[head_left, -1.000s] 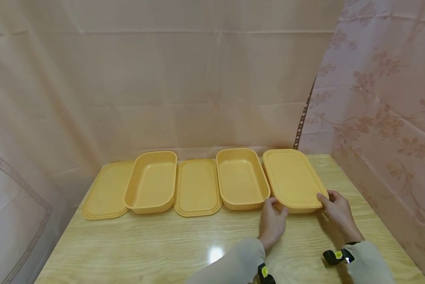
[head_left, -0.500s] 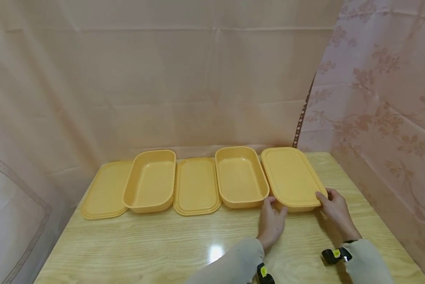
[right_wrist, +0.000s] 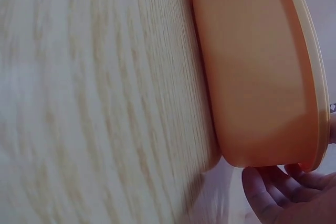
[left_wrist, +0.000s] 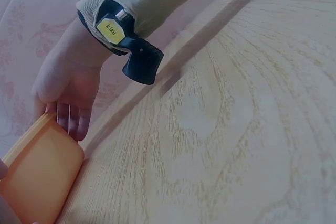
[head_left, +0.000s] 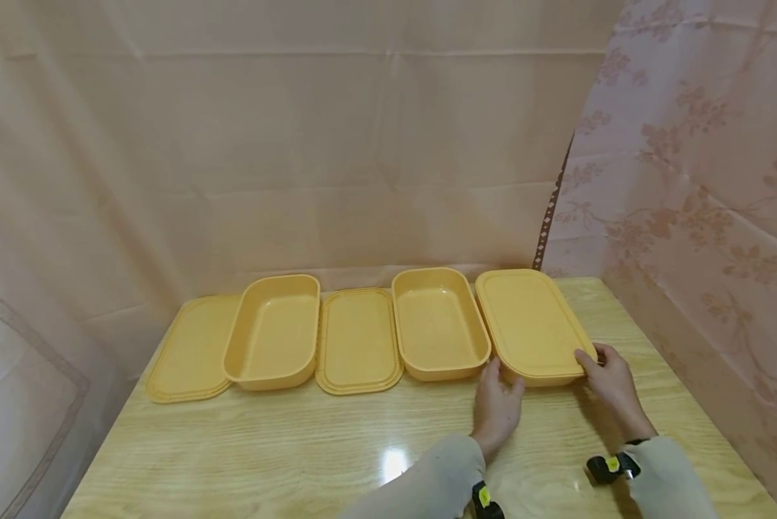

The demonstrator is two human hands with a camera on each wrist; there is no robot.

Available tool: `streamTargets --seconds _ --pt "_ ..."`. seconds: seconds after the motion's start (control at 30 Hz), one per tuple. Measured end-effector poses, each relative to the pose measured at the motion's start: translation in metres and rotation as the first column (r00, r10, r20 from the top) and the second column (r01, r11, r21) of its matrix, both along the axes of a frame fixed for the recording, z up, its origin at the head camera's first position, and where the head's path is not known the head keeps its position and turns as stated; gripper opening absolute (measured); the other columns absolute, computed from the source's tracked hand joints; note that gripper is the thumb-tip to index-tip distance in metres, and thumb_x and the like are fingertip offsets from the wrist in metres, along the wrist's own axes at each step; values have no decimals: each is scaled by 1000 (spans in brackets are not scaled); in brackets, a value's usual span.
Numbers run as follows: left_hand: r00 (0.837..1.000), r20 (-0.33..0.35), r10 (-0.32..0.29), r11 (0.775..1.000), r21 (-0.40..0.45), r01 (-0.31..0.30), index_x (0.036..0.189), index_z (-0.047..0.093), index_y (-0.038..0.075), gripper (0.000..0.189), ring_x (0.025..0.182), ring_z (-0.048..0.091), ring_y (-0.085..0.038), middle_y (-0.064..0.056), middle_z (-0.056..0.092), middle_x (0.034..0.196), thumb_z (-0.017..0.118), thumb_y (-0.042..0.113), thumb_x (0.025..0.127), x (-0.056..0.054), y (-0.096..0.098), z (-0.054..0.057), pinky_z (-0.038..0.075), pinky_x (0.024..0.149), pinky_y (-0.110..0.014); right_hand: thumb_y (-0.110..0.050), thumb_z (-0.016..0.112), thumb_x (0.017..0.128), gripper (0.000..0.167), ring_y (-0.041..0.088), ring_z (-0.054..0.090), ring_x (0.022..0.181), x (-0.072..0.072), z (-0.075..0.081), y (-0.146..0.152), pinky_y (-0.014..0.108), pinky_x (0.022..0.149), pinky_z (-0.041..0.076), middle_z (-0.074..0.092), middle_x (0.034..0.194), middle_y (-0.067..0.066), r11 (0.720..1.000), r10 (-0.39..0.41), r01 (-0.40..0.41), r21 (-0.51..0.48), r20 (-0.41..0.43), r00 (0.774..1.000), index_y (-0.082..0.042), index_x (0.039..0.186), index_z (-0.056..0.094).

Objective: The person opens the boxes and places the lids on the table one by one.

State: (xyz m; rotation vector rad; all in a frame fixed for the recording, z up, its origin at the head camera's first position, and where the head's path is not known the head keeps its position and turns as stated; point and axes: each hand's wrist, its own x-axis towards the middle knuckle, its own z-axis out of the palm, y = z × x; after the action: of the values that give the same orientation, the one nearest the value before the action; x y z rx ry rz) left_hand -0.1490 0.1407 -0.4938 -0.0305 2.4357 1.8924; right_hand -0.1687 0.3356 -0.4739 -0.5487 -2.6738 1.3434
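A yellow rectangular food container (head_left: 533, 324) stands at the right end of a row, its lid lying on top. My right hand (head_left: 614, 382) grips its near right corner, thumb on the lid and fingers curled under the rim and against the side wall. At the near left corner, my left hand (head_left: 497, 405) holds the same container, thumb at the front and fingers reaching into the narrow gap on the left. In the left wrist view the container's wall (left_wrist: 44, 174) rests on the table, with the right fingers on its far side. Part of the left fingers is hidden.
Left of it stand an open container (head_left: 442, 324), a flat lid (head_left: 360, 342), another open container (head_left: 274, 331) and a second lid (head_left: 194, 349), partly behind that container. The wooden table (head_left: 265, 447) meets a curtain (head_left: 362, 144) at the back and patterned cloth (head_left: 706, 216) on the right.
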Motion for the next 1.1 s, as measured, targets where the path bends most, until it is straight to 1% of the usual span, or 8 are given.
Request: streamTargets --seconds 0.1,0.27,0.57,0.73,0.8,0.93,0.97,1.1 --pt "1000 -6 2 1000 -5 -2 141 48 3 58 125 54 -28 -13 50 143 66 27 91 -1 0 -1 44 105 -44 -35 46 100 61 7 52 83 0 -2 -1 12 60 43 51 126 33 1000 -24 25 16 -26 999 13 138 39" --pt "1000 13 -6 1000 13 5 142 46 4 58 126 53 -26 -10 49 144 65 27 92 -2 -1 -1 45 105 -43 -33 50 100 58 29 53 101 1 -2 -3 9 59 41 52 125 32 998 -29 34 61 -86 996 10 138 41" --pt "1000 18 7 1000 1 -7 141 48 3 57 134 47 -28 -11 51 143 65 25 92 -3 2 -1 39 112 -44 -29 53 98 54 42 51 110 4 9 -3 8 65 33 51 128 34 993 33 -16 117 -146 989 12 133 46" --pt "1000 13 21 1000 -15 -20 140 49 2 57 132 49 -30 -12 53 140 66 24 91 -3 3 -1 40 110 -44 -26 54 98 48 44 52 109 4 13 -5 22 73 38 51 123 32 982 58 -20 189 -200 978 12 128 52" --pt "1000 7 22 1000 -16 -22 139 49 2 56 131 49 -30 -12 53 140 67 23 90 -4 3 0 40 110 -44 -24 54 98 46 45 52 107 4 14 -6 33 76 43 52 120 33 975 65 -15 220 -223 973 12 125 54" --pt "1000 3 26 1000 -10 -26 139 50 2 56 131 50 -30 -12 54 139 68 21 90 -4 3 0 40 109 -44 -24 53 99 44 47 52 107 5 17 -8 53 82 46 52 119 34 963 87 -17 270 -251 964 12 124 55" --pt "1000 5 27 1000 -7 -27 139 50 3 56 131 50 -30 -12 54 139 68 21 90 -4 3 0 40 109 -44 -24 54 99 43 47 52 107 6 18 -9 56 83 46 52 118 33 960 95 -20 280 -257 962 12 124 56" --pt "999 24 24 1000 -3 -23 141 49 4 57 133 48 -30 -12 53 141 67 22 90 -5 2 -1 40 110 -45 -22 54 99 40 46 53 105 7 24 -12 56 82 48 55 116 32 943 154 -57 329 -277 948 10 122 58"
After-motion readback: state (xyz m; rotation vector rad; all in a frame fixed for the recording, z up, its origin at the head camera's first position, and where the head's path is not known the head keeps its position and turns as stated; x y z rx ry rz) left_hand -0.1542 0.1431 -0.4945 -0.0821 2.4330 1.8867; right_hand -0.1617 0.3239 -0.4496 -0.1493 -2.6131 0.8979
